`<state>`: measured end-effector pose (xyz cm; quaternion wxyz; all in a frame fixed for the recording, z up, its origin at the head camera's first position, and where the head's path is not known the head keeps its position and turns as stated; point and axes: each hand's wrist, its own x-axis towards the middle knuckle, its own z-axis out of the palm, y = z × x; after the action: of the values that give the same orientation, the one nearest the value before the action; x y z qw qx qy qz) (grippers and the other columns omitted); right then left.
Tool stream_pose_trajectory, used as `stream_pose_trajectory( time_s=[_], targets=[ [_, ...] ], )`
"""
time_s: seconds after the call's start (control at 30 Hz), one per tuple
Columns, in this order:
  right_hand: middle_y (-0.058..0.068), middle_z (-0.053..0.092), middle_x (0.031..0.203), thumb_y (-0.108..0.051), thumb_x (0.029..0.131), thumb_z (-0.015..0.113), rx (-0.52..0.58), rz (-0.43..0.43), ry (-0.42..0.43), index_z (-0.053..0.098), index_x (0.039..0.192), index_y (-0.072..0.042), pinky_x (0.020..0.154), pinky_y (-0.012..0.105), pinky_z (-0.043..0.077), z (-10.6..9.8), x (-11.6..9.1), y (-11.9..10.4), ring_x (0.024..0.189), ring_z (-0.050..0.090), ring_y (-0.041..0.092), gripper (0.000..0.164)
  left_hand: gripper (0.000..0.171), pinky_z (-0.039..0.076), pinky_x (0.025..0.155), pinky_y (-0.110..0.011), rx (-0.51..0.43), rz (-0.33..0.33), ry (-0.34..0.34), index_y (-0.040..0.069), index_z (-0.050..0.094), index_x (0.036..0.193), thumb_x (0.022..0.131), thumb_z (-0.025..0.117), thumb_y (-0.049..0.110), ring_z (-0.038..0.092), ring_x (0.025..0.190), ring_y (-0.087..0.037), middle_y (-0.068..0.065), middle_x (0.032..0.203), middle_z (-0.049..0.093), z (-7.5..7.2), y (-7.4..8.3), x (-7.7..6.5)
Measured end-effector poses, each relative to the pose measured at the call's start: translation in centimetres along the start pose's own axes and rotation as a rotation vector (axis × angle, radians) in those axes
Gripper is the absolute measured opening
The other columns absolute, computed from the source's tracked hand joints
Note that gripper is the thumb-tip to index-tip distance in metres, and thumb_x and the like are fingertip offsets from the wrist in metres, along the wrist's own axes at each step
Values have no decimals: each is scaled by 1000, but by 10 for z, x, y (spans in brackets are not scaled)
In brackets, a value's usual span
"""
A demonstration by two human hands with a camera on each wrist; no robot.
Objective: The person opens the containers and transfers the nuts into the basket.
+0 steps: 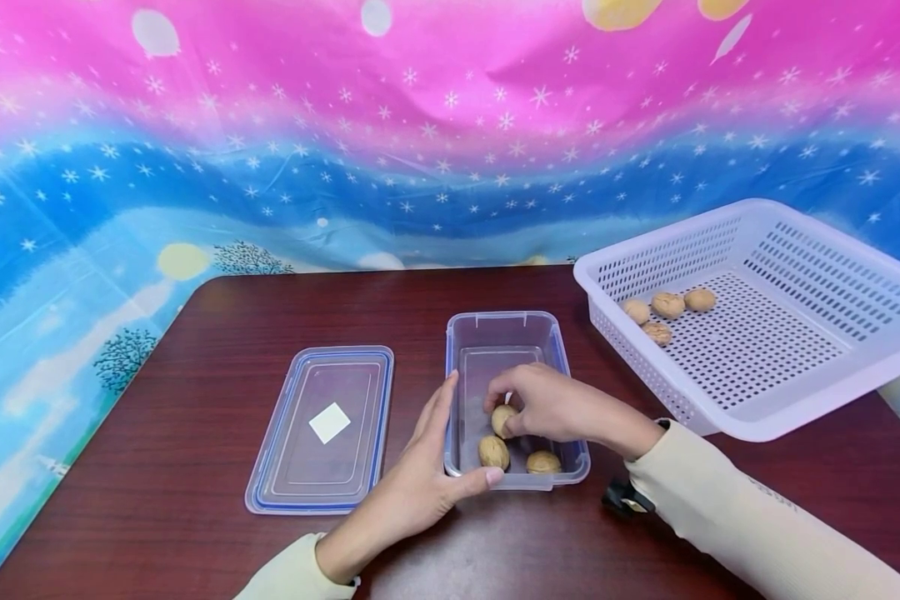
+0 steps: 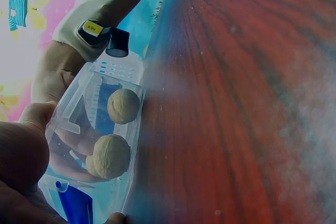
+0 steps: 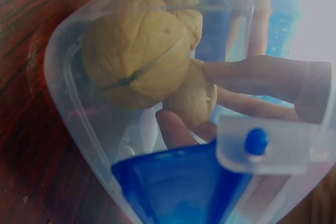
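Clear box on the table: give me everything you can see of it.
The clear box looks like see-through plastic: rectangular, rounded corners, uncovered, with a blue latch hinged on its side. It sits upright on the table, between the lid and the basket. Two walnuts lie inside at the near end; the right hand reaches in, pinching a third. The left hand touches it, fingers along the left side, thumb at the near rim.
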<state>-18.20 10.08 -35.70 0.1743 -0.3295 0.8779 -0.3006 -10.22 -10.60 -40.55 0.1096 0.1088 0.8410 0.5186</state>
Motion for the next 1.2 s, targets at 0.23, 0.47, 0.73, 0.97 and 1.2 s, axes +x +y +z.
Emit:
stream_pose_trajectory(
  time_s=[0.23,0.47,0.73,0.97,1.2],
  targets=[
    [-1,73,92,2,82,77,38,-35,22,79,98,-8,74,24,53,-1,-3,3,79,64,8,18,115,28,123,-63,3,2,-2,29,8,170,87,86,40,25,158,-33,-3,176,13,0,0,0],
    [1,72,98,-1,86,76,101,-38,21,79,101,-8,79,25,54,-5,-8,5,84,65,9,17,114,29,122,-64,13,0,0,30,7,170,87,85,42,26,158,-35,-4,176,13,0,0,1],
    [2,73,98,-4,88,76,174,-86,47,78,101,-6,85,33,57,-13,-14,7,88,66,11,13,114,30,121,-64,19,-5,2,33,8,170,87,85,43,27,158,-35,-4,176,13,1,0,0],
    [-2,74,101,-8,89,77,135,-79,80,79,103,-14,87,38,58,-24,-28,3,93,66,12,14,115,30,122,-64,19,4,8,31,8,170,86,85,42,27,157,-34,-3,176,14,2,-1,0],
    [-5,72,104,-5,90,77,113,-114,155,78,106,-19,90,29,55,-44,-47,-2,98,64,12,21,115,28,122,-64,16,5,6,29,8,170,86,85,41,24,158,-33,-3,176,13,2,-1,0]
  ],
)
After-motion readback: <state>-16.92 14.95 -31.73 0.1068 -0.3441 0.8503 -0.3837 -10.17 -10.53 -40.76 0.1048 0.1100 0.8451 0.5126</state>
